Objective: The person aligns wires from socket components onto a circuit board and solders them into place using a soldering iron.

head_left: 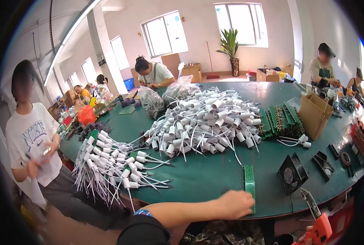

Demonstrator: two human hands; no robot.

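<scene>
A narrow green circuit board (250,179) lies lengthwise near the table's front edge. My left hand (236,205) is closed at its lower left side, with the fingertips on the strip; the thumb side is partly hidden. At the bottom right, my right hand (306,240) is wrapped round a red-orange tool (321,228) with a metal front end, partly cut off by the frame. The tool points up and left, apart from the board. A large heap of white cylinders with wires (206,118) lies beyond the board, one wire reaching its top end.
Boards with white cylinders (116,163) lie at left, beside a standing person (34,139). Green boards (281,120), a cardboard box (314,116), a black fan (292,173) and black parts (323,165) are at right. Other people work around the green table (214,179).
</scene>
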